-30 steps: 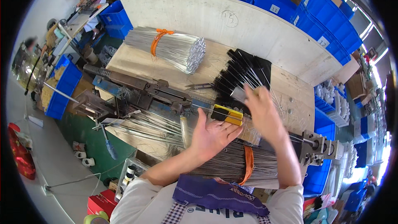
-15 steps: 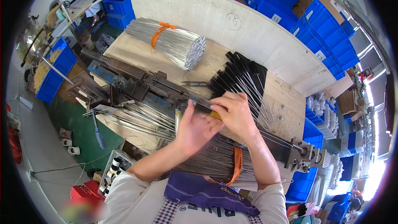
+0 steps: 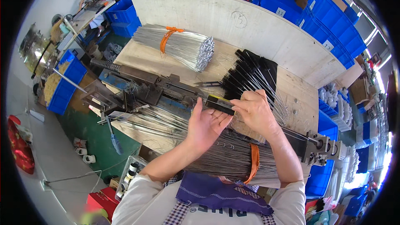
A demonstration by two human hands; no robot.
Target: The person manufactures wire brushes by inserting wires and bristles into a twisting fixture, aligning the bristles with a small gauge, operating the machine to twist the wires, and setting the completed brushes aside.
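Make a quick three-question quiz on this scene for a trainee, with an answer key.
1. True or false: the bare left hand is clenched in a fist.
2. What wraps around the long, shiny silver wire bundle?
3. Fill in: in the picture, the bare right hand is at the ____ end of the black-and-yellow rectangular block.

Key:
1. False, it is open.
2. An orange band.
3. Right.
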